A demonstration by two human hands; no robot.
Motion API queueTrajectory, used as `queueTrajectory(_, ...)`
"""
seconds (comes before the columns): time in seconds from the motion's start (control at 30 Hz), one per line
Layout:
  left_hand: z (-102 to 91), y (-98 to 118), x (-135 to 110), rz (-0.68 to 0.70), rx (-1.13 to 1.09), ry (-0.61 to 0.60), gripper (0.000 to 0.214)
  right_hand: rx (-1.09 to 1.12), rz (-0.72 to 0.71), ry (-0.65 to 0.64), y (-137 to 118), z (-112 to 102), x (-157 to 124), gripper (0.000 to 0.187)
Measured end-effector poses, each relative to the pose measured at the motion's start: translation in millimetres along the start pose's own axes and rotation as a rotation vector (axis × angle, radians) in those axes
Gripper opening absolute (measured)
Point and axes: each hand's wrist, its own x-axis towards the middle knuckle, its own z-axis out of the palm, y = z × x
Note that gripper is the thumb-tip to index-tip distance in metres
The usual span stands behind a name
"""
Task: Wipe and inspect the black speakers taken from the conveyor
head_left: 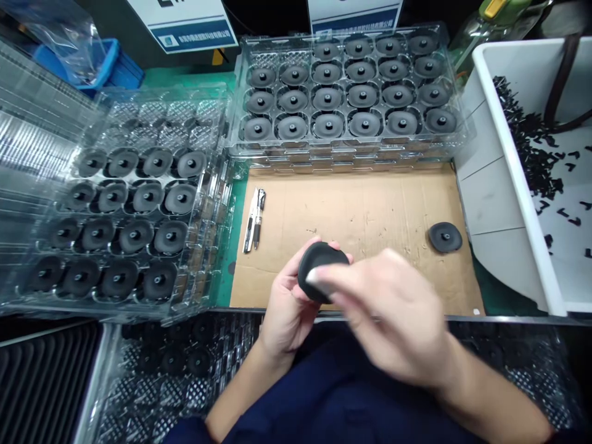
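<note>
My left hand (pixel 292 302) is closed around a round black rubber-like disc (pixel 318 262), held above the near edge of the cardboard. Over the disc's face, my right hand (pixel 398 314) is blurred by motion, its thumb and fingers pinched together. Whatever those fingers hold, if anything, is hidden. Another black disc (pixel 445 237), with a small centre stud, lies on the cardboard sheet (pixel 351 203) at the right. A utility knife (pixel 250 222) and a pen (pixel 259 219) lie side by side at the sheet's left.
Stacked clear trays (pixel 346 148) with rows of black discs stand at the back. More disc-filled trays (pixel 198 203) are at the left. A white bin (pixel 522 179) at the right holds small black scraps (pixel 531 142). A blue bin (pixel 124 68) sits back left.
</note>
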Motion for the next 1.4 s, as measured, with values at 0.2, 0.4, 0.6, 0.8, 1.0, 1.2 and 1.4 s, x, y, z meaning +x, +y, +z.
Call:
queueTrajectory(0.2,-5.1,5.7,1.7,0.040,-0.015,-0.017,0.051,0.064,0.092,-0.040,33.0,7.7,-12.4,0.021)
queueTrajectory(0.4,-7.4,2.3,0.0,0.022,-0.038,0.003,0.048,0.129,0.456,0.226,29.0,1.4,-26.5,0.020)
queueTrajectory(0.6,-0.7,0.0,2.0,0.057,-0.019,0.004,0.046,0.140,-0.106,-0.023,4.8,12.1,-6.9,0.030)
queueTrajectory(0.8,-15.9,6.2,-1.9,0.078,-0.029,0.050,0.045,0.074,0.010,-0.161,30.7,17.8,-28.5,0.024)
queueTrajectory(1.0,-20.0,1.9,-6.9,0.015,-0.122,0.086,0.053,0.087,0.384,-0.079,50.1,19.6,-46.6,0.022)
queueTrajectory(1.2,-17.0,-1.6,-9.1,-0.063,-0.232,-0.032,0.050,0.007,0.399,-0.163,75.5,53.1,-47.9,0.020)
queueTrajectory(1.4,-17.6,-3.3,-10.2,-0.098,-0.297,-0.104,0.047,-0.016,0.404,-0.158,83.1,58.4,-55.0,0.021)
